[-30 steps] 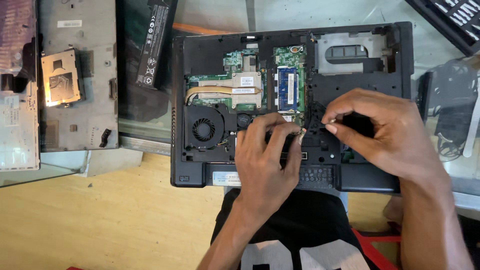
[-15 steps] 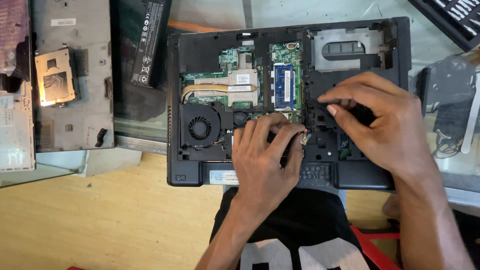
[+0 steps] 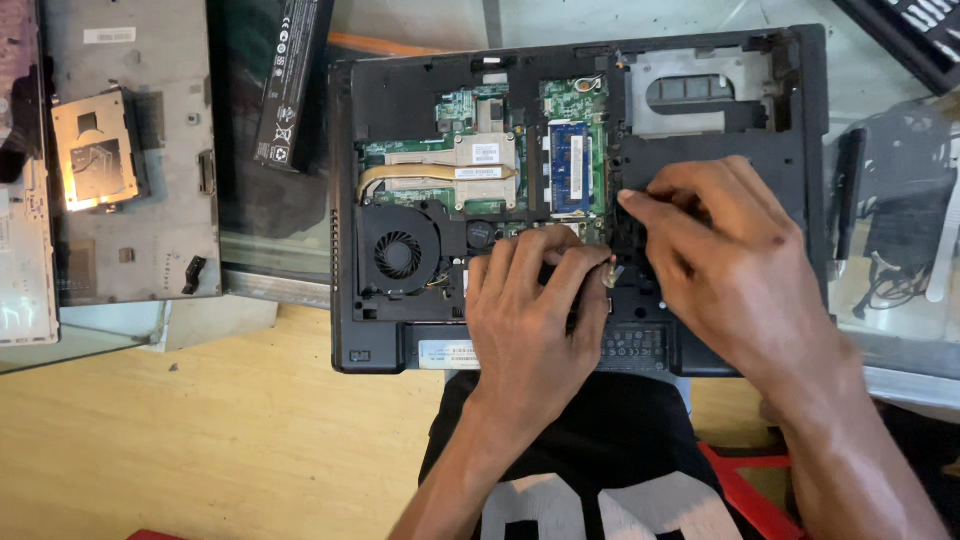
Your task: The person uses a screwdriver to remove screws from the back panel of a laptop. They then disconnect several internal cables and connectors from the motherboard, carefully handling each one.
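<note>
An opened black laptop base [image 3: 400, 110] lies upside down in front of me, its green circuit board [image 3: 575, 105], copper heat pipe [image 3: 420, 175], round fan [image 3: 398, 252] and blue memory module [image 3: 570, 168] exposed. My left hand [image 3: 530, 330] rests flat on the base's lower middle, fingertips curled at a small metal part near the board's edge. My right hand [image 3: 735, 255] lies just to its right, fingers reaching left into the same spot; what its fingertips pinch is hidden.
A long black battery [image 3: 290, 80] lies at an angle left of the laptop. Further left sits a grey laptop cover [image 3: 130, 240] with a square cut-out. A tangle of black cables [image 3: 890, 240] is at the right. Wooden tabletop [image 3: 200, 430] spreads at lower left.
My right hand has slid a little left and down toward the left hand's fingertips. The left hand has stayed in place.
</note>
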